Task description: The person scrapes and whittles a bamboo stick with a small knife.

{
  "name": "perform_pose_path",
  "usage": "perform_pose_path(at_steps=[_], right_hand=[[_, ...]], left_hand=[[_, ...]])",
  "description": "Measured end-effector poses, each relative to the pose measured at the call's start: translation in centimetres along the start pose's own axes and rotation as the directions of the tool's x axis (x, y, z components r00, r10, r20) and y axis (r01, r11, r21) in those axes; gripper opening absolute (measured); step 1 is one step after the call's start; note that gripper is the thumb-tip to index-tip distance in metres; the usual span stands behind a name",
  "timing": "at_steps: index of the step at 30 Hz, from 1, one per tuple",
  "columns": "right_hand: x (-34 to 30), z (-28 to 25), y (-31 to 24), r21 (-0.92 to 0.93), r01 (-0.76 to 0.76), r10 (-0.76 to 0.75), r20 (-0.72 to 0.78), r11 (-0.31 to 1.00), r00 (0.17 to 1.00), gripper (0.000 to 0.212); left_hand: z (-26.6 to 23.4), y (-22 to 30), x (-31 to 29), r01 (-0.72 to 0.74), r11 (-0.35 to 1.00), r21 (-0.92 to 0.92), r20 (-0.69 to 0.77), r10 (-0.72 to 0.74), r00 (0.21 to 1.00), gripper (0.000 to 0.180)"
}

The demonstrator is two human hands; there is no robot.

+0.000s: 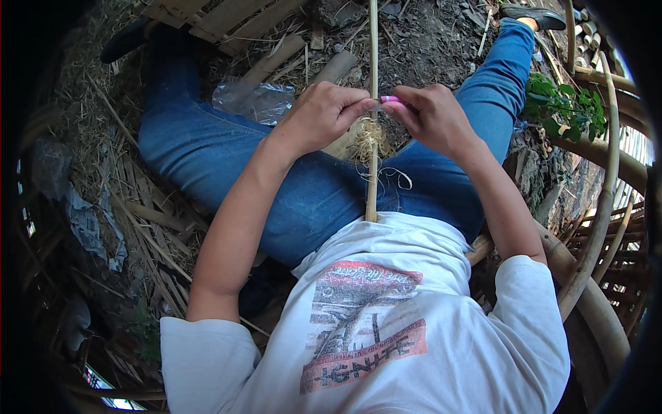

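A long thin bamboo stick (373, 48) runs upright through the middle of the view, its near end resting against my shirt at the waist. My right hand (439, 119) is closed around the pink handle of a small knife (391, 99), just right of the stick. From the other side, my left hand (324, 114) pinches at the knife's grey front end, with thumb and fingertips against the stick. Most of the blade is hidden by the fingers. Below my hands, a tangle of fine pale shavings (370, 140) clings around the stick, with loose curls over my jeans.
My legs in blue jeans (227, 162) spread to both sides. Clear plastic (252, 100) lies by the left thigh, near bamboo slats (227, 24). Curved bamboo poles (598, 186) and a leafy green plant (565, 107) stand at the right. Straw and strips litter the left ground.
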State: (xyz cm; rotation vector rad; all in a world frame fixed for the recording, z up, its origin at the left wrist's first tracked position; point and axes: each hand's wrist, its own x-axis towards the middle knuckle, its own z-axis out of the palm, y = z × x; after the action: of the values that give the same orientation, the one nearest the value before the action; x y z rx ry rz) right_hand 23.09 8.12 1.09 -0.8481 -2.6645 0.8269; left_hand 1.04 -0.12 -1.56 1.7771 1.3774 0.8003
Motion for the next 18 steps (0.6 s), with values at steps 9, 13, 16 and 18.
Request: perform_pose_path(at_steps=[9,13,16,18], right_hand=[[-0.7,-0.2,-0.9,0.013,-0.031,0.031,-0.018,0.999,0.999,0.029],[0.2,-0.7,-0.3,0.017,-0.043,0.043,0.015,0.999,0.999,0.028],[2.9,-1.5,1.0,-0.003,0.019,-0.019,-0.039,1.000,0.999,0.026],[5.7,-2.0,2.4,-0.035,0.070,-0.073,-0.088,0.997,0.993,0.024]], left_hand=[[-0.4,1.6,-0.7,0.030,1.000,0.006,0.026,-0.031,0.999,0.022],[-1.4,1.4,0.4,0.040,0.997,-0.061,0.073,-0.035,0.997,0.022],[-2.8,0.3,2.8,-0.022,0.999,0.029,0.026,0.022,0.999,0.023],[-3.8,-1.4,4.7,0.029,0.999,-0.042,-0.013,-0.030,0.999,0.024]])
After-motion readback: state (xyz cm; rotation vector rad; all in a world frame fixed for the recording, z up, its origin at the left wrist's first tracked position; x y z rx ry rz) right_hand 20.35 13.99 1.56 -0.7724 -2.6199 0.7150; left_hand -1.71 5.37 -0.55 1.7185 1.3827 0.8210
